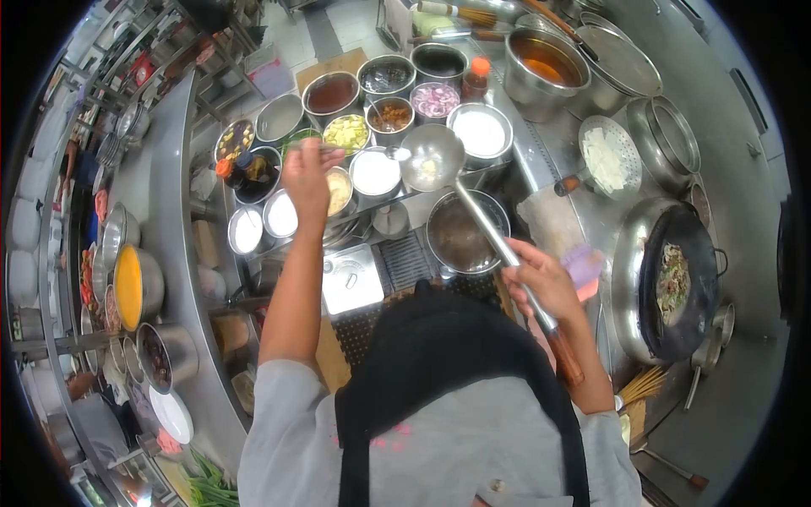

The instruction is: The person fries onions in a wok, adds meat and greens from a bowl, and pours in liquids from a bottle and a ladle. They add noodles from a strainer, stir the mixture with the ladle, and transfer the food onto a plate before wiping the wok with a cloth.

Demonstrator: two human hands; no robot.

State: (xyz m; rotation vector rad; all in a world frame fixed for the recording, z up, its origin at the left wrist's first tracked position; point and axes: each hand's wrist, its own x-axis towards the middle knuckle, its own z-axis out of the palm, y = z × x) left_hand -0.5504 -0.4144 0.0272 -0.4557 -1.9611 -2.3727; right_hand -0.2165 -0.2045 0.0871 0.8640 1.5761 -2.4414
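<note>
My right hand is closed round the long metal shaft of a large ladle, its wooden handle end pointing back past my wrist. A little pale stuff lies in the ladle's bowl, which is held over the seasoning pots. My left hand is closed on the handle of a small spoon, whose tip carries something white beside the ladle's rim. Beneath the spoon stands a tub of white powder. Next to it are a tub of chopped yellow-green pieces and a tub of minced pale stuff.
A wok with cooked food sits at right. Nearby are a perforated skimmer holding white pieces and a pot of orange-red liquid. A pot of dark liquid stands before me. Sauce bottles rise at left.
</note>
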